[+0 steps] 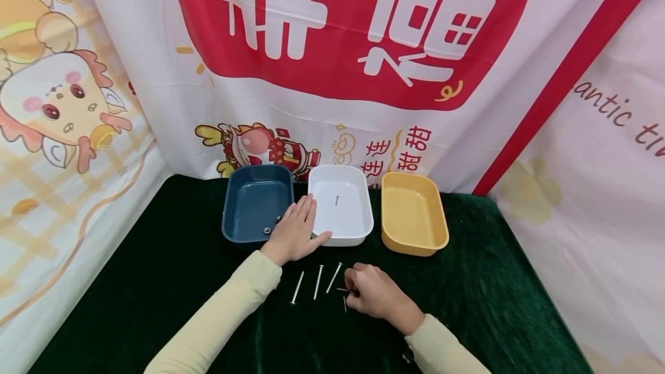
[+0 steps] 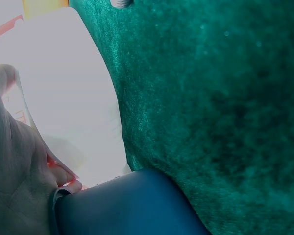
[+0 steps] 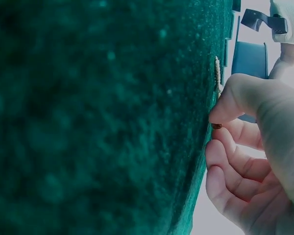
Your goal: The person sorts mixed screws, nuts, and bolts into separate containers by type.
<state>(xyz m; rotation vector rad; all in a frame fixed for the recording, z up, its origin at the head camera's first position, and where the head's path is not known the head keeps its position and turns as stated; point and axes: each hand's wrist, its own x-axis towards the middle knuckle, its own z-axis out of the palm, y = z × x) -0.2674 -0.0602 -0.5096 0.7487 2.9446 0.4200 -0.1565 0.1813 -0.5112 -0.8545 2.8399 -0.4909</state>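
Observation:
My left hand (image 1: 293,232) lies across the adjoining rims of a blue bin (image 1: 249,235) and a white bin (image 1: 345,241), fingers straight and thumb spread toward the white bin's near edge. Low over the green cloth, my right hand (image 1: 376,293) pinches a small screw (image 1: 342,289) between thumb and index finger. Its threaded shank (image 3: 217,73) shows past the thumb in the right wrist view. Another small screw (image 1: 345,305) lies just below those fingertips. To their left are three longer bolts, a left one (image 1: 297,288), a middle one (image 1: 318,282) and a right one (image 1: 334,277).
Metal nuts (image 1: 267,230) sit in the blue bin, partly hidden by my left hand. One small screw (image 1: 336,201) lies inside the white bin. A yellow bin (image 1: 414,247) stands to the right. Printed fabric (image 1: 291,88) hangs behind the green cloth (image 1: 499,305).

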